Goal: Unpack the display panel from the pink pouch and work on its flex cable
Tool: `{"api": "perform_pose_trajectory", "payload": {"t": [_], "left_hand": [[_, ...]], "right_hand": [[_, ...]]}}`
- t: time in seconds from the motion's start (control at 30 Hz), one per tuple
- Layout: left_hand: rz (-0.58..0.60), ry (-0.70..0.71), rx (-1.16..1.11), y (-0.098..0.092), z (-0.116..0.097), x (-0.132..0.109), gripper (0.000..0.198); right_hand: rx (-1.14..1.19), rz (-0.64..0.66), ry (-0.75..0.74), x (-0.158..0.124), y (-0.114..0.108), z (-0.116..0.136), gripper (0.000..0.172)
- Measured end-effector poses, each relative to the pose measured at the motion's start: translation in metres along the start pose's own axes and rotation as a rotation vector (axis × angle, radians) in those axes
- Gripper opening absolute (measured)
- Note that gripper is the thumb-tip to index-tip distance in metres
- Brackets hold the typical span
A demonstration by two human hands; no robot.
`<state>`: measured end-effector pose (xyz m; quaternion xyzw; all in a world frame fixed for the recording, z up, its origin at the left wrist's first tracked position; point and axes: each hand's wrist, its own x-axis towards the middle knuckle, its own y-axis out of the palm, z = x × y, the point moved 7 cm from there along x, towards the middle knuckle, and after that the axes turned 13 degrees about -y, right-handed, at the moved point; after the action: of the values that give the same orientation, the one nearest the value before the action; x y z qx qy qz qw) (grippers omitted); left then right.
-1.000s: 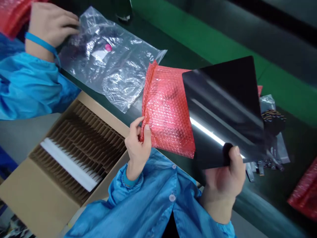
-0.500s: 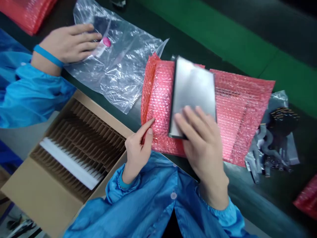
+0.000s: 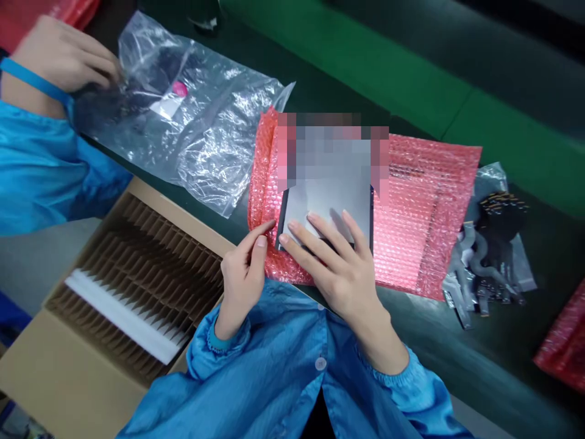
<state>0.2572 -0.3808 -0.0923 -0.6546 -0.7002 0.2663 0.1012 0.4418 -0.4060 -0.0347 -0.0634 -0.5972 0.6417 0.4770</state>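
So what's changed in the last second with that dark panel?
The right hand brought the dark panel down from the air onto the pink bubble bag, let go its grip and now rests flat fingers on it. The left hand stayed at the bag's left edge; the cardboard box did not move.

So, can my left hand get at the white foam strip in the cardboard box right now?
Probably yes. The left hand rests at the edge of the pink bubble bag, right beside the open cardboard box. Nothing covers the white foam strip, and no other hand is near it.
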Motion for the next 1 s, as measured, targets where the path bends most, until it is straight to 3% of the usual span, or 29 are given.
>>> {"api": "perform_pose_trajectory", "payload": {"t": [0.2,0.33,0.47,0.53,0.6,0.7,0.77,0.87,1.0], "left_hand": [[0.062,0.009,-0.019,-0.004,-0.005,0.002,0.046],[-0.047,0.111,0.102,-0.018,-0.011,-0.008,0.045],[-0.173,0.275,0.148,-0.031,-0.025,-0.021,0.043],[-0.155,0.372,0.179,-0.024,-0.036,-0.025,0.043],[-0.073,0.477,0.213,-0.007,-0.046,-0.027,0.049],[0.058,0.621,0.241,0.023,-0.052,-0.025,0.059],[0.086,0.665,0.246,0.035,-0.049,-0.022,0.060],[0.082,0.672,0.199,0.037,-0.041,-0.019,0.054],[0.067,0.682,0.092,0.029,-0.038,-0.020,0.049]], "right_hand": [[0.177,0.017,-0.026,-0.002,0.011,0.010,0.027],[0.199,-0.093,0.077,-0.016,-0.019,-0.003,0.025],[0.005,-0.258,0.419,-0.078,-0.083,-0.044,0.029],[-0.110,-0.363,0.638,-0.128,-0.116,-0.062,0.029],[-0.201,-0.387,0.830,-0.177,-0.138,-0.075,0.039],[-0.287,-0.279,0.984,-0.232,-0.155,-0.084,0.066],[-0.323,-0.223,1.043,-0.257,-0.163,-0.086,0.075],[-0.344,-0.152,1.088,-0.279,-0.171,-0.086,0.071],[-0.327,-0.097,1.082,-0.291,-0.176,-0.086,0.052]]}}
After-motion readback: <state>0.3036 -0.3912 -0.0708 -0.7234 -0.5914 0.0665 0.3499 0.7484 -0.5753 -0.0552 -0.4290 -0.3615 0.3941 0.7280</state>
